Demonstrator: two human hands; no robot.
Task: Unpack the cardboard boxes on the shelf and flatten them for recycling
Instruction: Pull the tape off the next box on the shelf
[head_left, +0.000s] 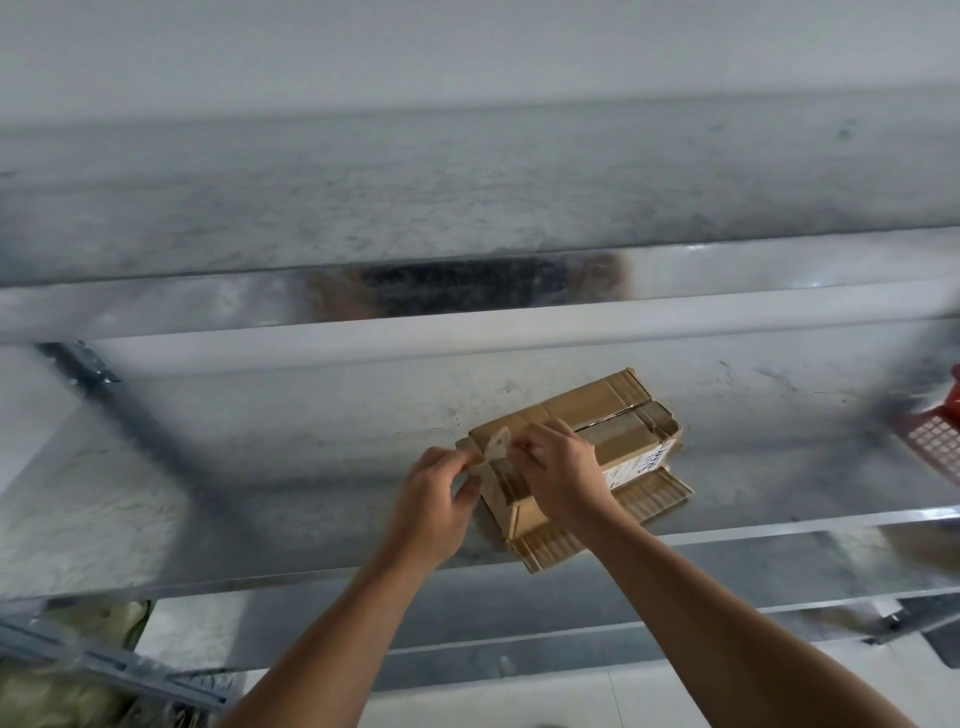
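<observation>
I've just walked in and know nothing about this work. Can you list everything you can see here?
cardboard box: one, brown, on the shelf, right of centre
flat cardboard piece: one, brown, under the box, sticking out at front and right
tape strip: one, pale beige, lifted at the box's near end
label: one, white, on the box's right side
metal shelf: one, silver-grey, across the view
perforated item: one, red, right edge, cut off
bag: one, yellowish, lower left, blurred
left hand: one, pinches the tape strip
right hand: one, pinches the tape strip
</observation>
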